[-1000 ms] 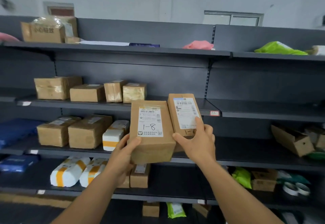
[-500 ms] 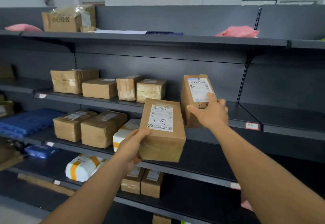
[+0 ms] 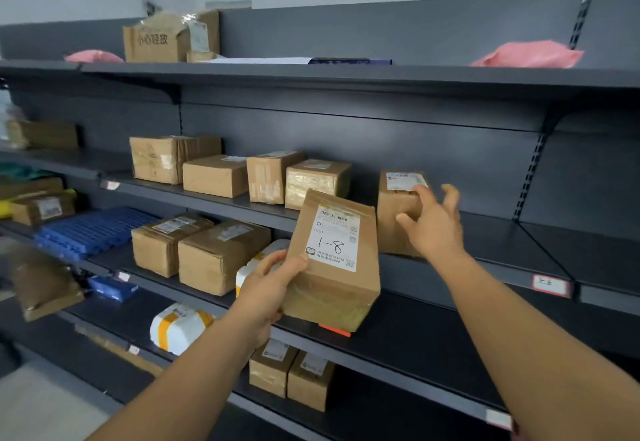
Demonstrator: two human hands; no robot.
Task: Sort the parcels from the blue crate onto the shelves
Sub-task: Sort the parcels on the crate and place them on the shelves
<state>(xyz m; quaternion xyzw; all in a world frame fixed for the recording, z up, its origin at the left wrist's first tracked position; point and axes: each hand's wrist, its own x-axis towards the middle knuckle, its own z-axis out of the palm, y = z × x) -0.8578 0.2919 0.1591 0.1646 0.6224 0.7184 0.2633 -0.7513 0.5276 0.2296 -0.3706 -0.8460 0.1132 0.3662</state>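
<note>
Two parcels at the dark shelving.
The left hand [image 3: 268,293] grips the "1-8" box [image 3: 334,264] mid-air; the right hand [image 3: 433,229], fingers spread, touches the brown box [image 3: 394,219] standing on the second shelf [image 3: 485,243].

A dark grey shelving unit [image 3: 415,149] is carrying parcels on several levels; the top shelf [image 3: 346,71] is holding a printed carton [image 3: 156,42] and two pink mailer bags [image 3: 526,54]; the second shelf [image 3: 502,246] is bearing four brown boxes [image 3: 214,175] in a row, with a labelled box [image 3: 394,212] standing apart to their right; the third shelf [image 3: 415,333] is supporting two taped boxes [image 3: 221,253] beside a blue panel [image 3: 93,231].
</note>
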